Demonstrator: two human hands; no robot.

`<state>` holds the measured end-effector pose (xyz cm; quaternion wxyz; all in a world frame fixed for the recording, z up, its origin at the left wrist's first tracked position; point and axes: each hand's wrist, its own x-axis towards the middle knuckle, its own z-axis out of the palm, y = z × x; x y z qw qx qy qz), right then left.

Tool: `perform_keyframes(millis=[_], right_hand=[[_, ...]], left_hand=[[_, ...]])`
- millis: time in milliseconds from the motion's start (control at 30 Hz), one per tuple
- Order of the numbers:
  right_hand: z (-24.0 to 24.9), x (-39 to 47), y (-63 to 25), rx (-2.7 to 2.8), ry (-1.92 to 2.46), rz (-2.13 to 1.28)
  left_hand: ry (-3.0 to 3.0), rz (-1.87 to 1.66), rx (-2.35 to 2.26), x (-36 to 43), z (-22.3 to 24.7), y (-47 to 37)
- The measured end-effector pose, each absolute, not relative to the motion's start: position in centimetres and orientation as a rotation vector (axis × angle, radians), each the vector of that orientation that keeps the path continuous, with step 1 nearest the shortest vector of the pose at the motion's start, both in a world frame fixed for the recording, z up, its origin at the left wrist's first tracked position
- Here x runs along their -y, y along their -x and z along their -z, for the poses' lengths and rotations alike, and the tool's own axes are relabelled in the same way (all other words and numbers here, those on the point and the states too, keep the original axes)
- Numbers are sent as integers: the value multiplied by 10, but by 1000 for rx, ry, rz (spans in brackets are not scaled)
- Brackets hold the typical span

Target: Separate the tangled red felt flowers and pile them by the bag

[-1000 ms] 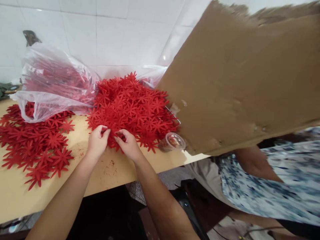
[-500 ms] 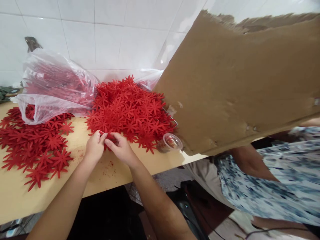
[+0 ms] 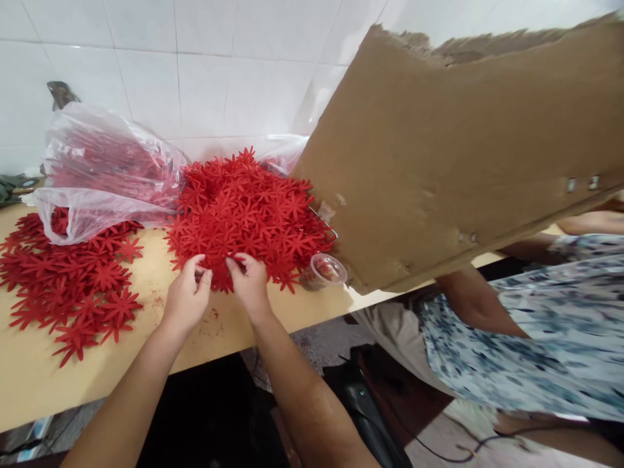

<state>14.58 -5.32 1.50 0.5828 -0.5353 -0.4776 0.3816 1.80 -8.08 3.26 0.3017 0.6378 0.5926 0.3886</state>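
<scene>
Loose red flower-shaped cutouts with narrow petals lie in a large heap (image 3: 248,208) in front of me. My left hand (image 3: 188,296) is at the heap's front edge, its fingers curled and the thumb apart from them; nothing can be made out in it. A short gap away, my right hand (image 3: 249,283) pinches a red flower cutout (image 3: 221,278) between thumb and fingers, against the heap. Some of that cutout blends into the red pile behind it. To the left, a second, darker pile of red flower cutouts (image 3: 73,273) spreads over the table (image 3: 160,273).
A clear plastic bag (image 3: 112,169) of red pieces leans over the left pile. Right of the heap stand a clear plastic cup (image 3: 326,270) and a metal wire edge (image 3: 322,222). A big cardboard sheet (image 3: 448,156) rises beyond, with a person in a patterned top (image 3: 550,325) beside it.
My hands, which met fingertip to fingertip over a small red piece, have moved apart. The right hand has shifted right and up toward the heap. The view has moved slightly.
</scene>
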Motion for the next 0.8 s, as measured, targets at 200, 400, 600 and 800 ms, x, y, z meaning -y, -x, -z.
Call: perform_keyframes(millis=[200,400,600,800], right_hand=[[-29,44,-177,1091,1333,-805],[-34,54,-168,1161,1349,-723],[-28,67,-142,1338,1186,-1125],[-23,68,-148,1372,1059,-1257]], left_hand=[[-1632,-1113,-1519,95,-32,-4],[-1522,-1169,-1465,106,-38,-13],[-1147,-1295,-1213,88,-39,-33],[-925,-1452,-1142,76,-35,-23]])
